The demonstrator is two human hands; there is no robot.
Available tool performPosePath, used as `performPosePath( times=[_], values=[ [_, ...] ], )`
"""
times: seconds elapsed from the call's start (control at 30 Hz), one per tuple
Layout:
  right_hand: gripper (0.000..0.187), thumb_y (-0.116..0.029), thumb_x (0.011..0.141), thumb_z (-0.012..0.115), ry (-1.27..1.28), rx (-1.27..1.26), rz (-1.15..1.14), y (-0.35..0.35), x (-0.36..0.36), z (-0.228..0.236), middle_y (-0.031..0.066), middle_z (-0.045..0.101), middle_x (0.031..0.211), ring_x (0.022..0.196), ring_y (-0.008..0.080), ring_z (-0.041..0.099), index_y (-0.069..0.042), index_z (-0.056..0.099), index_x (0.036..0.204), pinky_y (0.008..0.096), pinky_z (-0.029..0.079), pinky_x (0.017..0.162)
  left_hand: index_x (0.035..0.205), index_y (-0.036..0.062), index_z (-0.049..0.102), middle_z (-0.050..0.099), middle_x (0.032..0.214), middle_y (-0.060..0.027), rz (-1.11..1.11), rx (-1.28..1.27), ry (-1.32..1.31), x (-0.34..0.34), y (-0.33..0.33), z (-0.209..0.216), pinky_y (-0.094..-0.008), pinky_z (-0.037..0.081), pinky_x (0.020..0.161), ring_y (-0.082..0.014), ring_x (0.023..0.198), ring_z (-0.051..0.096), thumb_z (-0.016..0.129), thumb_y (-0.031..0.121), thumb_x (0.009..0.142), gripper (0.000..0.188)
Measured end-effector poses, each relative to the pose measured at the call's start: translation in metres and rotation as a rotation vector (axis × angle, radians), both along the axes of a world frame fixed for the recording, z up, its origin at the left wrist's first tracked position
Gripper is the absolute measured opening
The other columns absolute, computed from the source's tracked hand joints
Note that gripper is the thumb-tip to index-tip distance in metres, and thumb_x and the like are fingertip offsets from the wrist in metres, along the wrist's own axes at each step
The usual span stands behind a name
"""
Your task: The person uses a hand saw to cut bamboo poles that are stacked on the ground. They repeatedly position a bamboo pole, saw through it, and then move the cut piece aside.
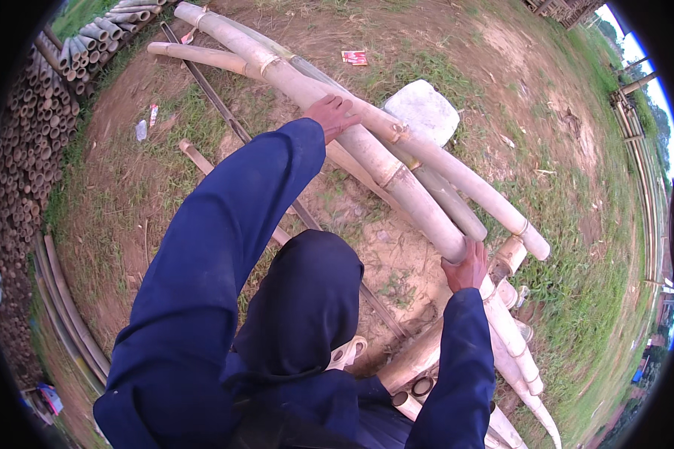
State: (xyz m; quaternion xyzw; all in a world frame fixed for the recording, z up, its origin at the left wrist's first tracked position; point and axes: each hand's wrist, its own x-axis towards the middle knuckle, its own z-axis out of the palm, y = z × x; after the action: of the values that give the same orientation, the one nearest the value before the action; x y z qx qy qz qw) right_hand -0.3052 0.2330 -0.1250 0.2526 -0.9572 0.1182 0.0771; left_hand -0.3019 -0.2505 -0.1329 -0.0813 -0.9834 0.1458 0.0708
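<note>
A thick pale bamboo pole (386, 170) slants from the upper left toward the lower right in front of me. My left hand (332, 117) lies over its middle, fingers curled across the top. Around the pole's near right end, my right hand (467, 266) is wrapped; part of its grip is hidden behind the pole. Just beyond runs a thinner bamboo pole (468, 170), partly touching the thick one. A greenish bamboo pole (448, 198) sits lower between the two. My knee (298, 299) in dark cloth rises between my arms.
Under the poles' right ends lie more bamboo pieces (511, 329). A whitish slab (422, 112) rests on the grass beyond. Large bamboo stacks (34, 142) fill the left side. A dark narrow strip (216, 97) crosses the dirt, and a red wrapper (354, 57) lies farther off.
</note>
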Motion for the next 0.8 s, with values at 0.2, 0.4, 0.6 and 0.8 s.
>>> performPosePath(
  times=[0.2,0.4,0.6,0.8],
  values=[
    [0.065,-0.021,0.060,0.087,-0.094,0.030,-0.020,0.038,0.053,-0.011,0.0113,0.058,0.109,0.104,0.0346,0.056,-0.011,0.061,0.119,0.0470,0.046,0.094,0.131,0.0243,0.057,0.055,0.118,-0.0109,-0.115,0.024,-0.081,0.040,0.030,-0.015,-0.0437,0.040,0.105,-0.0304,0.115,0.055,0.078,0.016,0.073,0.062],
    [0.064,-0.023,0.058,0.088,-0.140,0.062,0.028,0.068,0.111,-0.012,0.0097,0.059,0.105,0.102,0.0331,0.057,-0.010,0.062,0.114,0.0467,0.043,0.095,0.129,0.0235,0.058,0.054,0.116,-0.0136,-0.119,0.143,-0.130,0.126,0.049,-0.004,-0.0475,0.040,0.102,-0.0330,0.115,0.055,0.075,0.013,0.075,0.058],
    [0.068,-0.028,0.057,0.088,-0.187,0.106,0.134,0.049,0.136,-0.017,0.0113,0.058,0.103,0.103,0.0323,0.058,-0.008,0.060,0.116,0.0467,0.041,0.101,0.129,0.0213,0.060,0.052,0.114,-0.0142,-0.069,0.146,-0.251,0.180,0.035,-0.012,-0.0462,0.039,0.101,-0.0329,0.114,0.053,0.080,0.014,0.066,0.067],
    [0.083,-0.045,0.070,0.088,-0.623,0.377,0.047,0.019,0.081,0.042,0.0141,0.062,0.126,0.121,0.0343,0.060,-0.009,0.053,0.137,0.0559,0.038,0.109,0.129,0.0210,0.061,0.051,0.115,-0.0144,-0.066,0.160,-0.240,0.211,0.021,-0.081,-0.0472,0.037,0.104,-0.0331,0.115,0.052,0.082,0.023,0.068,0.065]
  ],
)
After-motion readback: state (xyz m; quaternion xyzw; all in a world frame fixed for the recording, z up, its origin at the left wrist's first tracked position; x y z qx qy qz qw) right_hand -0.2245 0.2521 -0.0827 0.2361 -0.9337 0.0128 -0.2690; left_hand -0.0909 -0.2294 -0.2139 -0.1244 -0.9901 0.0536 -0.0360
